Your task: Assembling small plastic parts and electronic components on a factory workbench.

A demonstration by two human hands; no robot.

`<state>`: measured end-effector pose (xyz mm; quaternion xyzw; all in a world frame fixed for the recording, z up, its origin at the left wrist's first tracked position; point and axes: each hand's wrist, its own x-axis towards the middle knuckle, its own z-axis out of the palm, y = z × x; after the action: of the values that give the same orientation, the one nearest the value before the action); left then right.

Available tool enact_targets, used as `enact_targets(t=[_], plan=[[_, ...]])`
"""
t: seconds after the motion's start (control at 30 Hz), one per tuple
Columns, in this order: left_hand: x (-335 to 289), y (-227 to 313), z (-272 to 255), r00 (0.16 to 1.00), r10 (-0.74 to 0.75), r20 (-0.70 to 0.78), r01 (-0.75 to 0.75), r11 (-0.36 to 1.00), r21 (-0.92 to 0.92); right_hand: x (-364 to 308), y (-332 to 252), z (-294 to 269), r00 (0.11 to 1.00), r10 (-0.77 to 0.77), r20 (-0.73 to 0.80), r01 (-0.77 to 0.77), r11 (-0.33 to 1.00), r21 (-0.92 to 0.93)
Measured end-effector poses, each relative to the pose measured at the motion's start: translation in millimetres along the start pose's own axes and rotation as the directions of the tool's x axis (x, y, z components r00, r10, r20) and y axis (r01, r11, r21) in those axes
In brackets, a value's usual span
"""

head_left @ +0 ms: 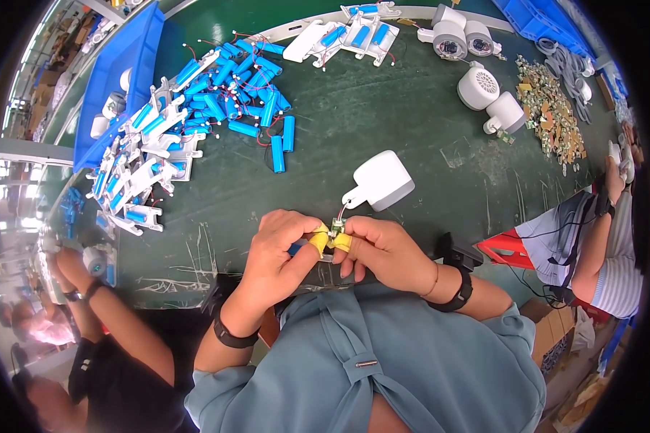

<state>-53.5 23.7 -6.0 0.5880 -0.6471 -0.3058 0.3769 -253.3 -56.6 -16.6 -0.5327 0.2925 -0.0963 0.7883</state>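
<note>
Before my chest, a small green circuit board (337,227) sits between my two hands. My right hand (390,252) pinches its right side with thumb and forefinger. My left hand (276,249) is closed in a pinch at the board's left edge; what lies between its fingertips is too small to tell. Yellow covers (319,239) wrap fingertips on both hands. Thin wires run from the board up to a white plastic housing (384,180), lying on the table just beyond. A blue battery (294,249) shows partly under my left hand.
Blue batteries (231,86) and white holders with batteries (130,173) are heaped left, beside a blue bin (115,94). More holders (354,36) lie at the back. White round-headed units (478,86) and piled circuit boards (552,108) are right. Co-workers' arms (126,317) flank me.
</note>
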Motion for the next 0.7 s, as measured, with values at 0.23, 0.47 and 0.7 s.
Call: enact_targets(t=[0.23,0.47,0.7], plan=[[4.3,5.1,0.0,1.000,-0.016,-0.003,0.016,0.998,0.061,-0.5,-2.5,6.0,0.999,-0.009,-0.046,0.007,0.999,-0.049],[7.4,17.7,10.3,0.974,0.209,-0.091,-0.165,0.921,0.353,1.5,6.3,17.2,0.955,-0.215,-0.203,0.164,0.957,-0.240],[2.7,22.3,24.9,0.963,0.246,-0.109,-0.172,0.876,0.450,1.8,12.9,20.1,0.898,-0.370,-0.237,0.251,0.875,-0.414]])
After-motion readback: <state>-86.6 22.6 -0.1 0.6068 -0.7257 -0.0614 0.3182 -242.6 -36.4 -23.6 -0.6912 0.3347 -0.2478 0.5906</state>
